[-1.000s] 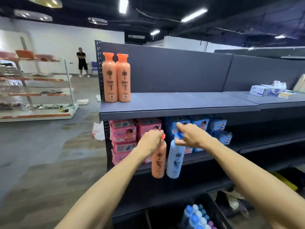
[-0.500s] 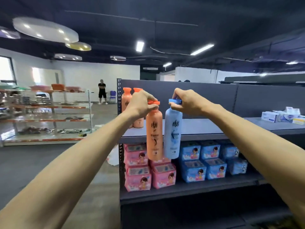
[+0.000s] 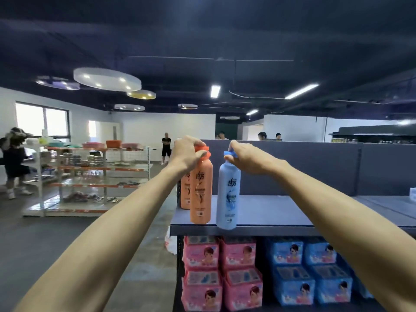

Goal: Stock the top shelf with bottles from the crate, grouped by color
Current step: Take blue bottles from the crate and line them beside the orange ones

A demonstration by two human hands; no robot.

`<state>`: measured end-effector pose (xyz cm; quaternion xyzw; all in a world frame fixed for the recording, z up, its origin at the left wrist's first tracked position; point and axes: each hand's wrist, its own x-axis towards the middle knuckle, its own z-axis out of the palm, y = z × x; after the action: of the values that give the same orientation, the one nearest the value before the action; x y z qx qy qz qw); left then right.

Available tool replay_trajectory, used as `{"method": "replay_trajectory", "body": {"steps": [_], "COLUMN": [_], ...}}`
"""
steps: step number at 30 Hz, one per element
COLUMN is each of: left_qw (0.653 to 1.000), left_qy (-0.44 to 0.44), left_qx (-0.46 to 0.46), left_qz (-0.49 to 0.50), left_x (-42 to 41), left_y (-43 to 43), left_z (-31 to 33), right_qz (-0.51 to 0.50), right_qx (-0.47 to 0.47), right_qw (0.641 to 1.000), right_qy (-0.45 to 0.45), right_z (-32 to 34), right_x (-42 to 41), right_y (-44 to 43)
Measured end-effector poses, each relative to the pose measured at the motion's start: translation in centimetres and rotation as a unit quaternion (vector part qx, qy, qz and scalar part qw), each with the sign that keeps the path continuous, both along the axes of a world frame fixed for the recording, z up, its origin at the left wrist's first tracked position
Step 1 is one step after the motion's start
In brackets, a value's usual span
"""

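The blue bottle [image 3: 228,194] is pinched at its cap by the right hand [image 3: 249,159] and the orange bottle [image 3: 201,192] gripped likewise by the left hand [image 3: 186,154]. Both hang upright below the grips, bases at the top shelf [image 3: 270,212] front edge. Just beyond the left grip, a stocked orange bottle [image 3: 185,201] is seen.

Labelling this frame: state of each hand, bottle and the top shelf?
left hand, grips front orange bottle by its cap
right hand, pinches blue bottle by its cap
front orange bottle, upright at top shelf front edge
blue bottle, upright at same edge
rear orange bottle, standing on top shelf, partly hidden
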<state>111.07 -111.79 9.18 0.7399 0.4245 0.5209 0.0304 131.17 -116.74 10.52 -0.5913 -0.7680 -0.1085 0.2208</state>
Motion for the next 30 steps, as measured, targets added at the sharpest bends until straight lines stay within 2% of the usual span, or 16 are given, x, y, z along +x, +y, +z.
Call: {"method": "replay_trajectory", "body": {"steps": [11, 23, 30], "left_qw": [0.998, 0.999, 0.999], "left_qy": [0.027, 0.014, -0.011], "left_qx": [-0.024, -0.014, 0.032], "left_qz": [0.047, 0.037, 0.030], "left_x": [0.9, 1.1, 1.4], "left_y": [5.7, 8.0, 6.1], "left_z": [-1.3, -3.2, -6.6], "right_qz": [0.009, 0.009, 0.025], "right_qx": [-0.003, 0.024, 0.019], "right_qw": [1.000, 0.999, 0.992], "right_qy": [-0.007, 0.020, 0.121], "right_z": [-1.3, -3.4, -6.6], "right_x": [1.2, 0.9, 0.6], "right_y": [7.9, 9.5, 8.2]}}
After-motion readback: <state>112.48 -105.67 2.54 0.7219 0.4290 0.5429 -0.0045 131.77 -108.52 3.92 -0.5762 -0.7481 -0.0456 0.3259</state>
